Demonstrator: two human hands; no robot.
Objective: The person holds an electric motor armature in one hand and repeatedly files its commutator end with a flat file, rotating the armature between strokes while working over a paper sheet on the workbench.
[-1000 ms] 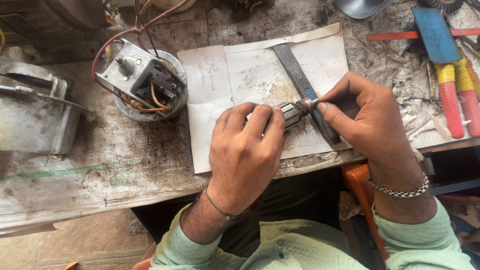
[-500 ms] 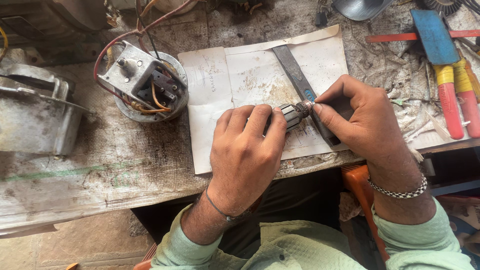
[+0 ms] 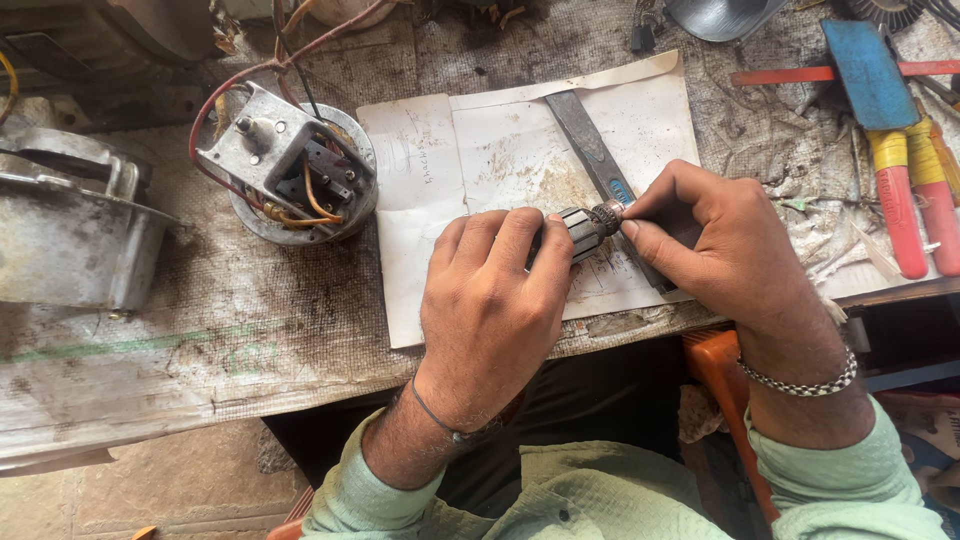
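Note:
My left hand is wrapped around a small dark motor armature, held just above a stained white paper sheet on the workbench. The armature's copper-coloured end sticks out to the right. My right hand pinches that end with thumb and forefinger; whether it holds a small tool there is hidden. A flat grey metal file lies diagonally on the paper and runs under my right hand.
A round motor part with a metal bracket and red and orange wires sits left of the paper. A grey metal housing stands at the far left. Red-and-yellow-handled tools and a blue flat tool lie at the right.
Both hands stay on the armature; my right fingers have shifted slightly at its end. Nothing else has moved.

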